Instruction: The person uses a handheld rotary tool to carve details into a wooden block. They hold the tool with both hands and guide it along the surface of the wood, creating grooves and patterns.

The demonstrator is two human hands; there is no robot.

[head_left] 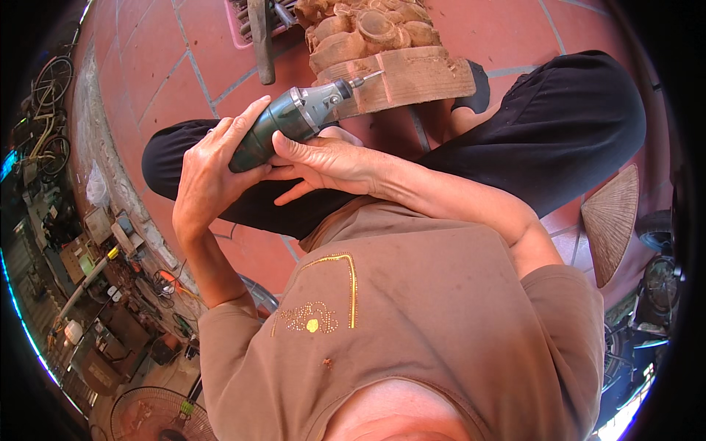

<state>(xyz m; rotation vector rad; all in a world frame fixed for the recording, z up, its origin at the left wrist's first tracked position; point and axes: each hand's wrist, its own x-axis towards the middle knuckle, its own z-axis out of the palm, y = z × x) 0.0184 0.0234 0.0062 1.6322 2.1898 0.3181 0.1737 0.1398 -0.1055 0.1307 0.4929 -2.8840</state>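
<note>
A green die grinder (271,132) with a grey metal nose and a thin bit slants up to the right above my lap. My left hand (209,165) is wrapped around its body from the left. Against its lower right side rests the thumb of my right hand (334,163); a finger reaches under the tool's rear end, and another finger stretches out free. The bit's tip appears in front of a brown carved wood piece (423,77), with rounded relief above a smooth curved base. Whether the bit touches the wood I cannot tell.
A pink basket (237,26) with tools stands at the far left of the carving, a wooden mallet-like tool (260,44) across its edge. My crossed legs (559,140) flank the work on red floor tiles. A conical hat (612,224) lies right; a fan (158,415) is lower left.
</note>
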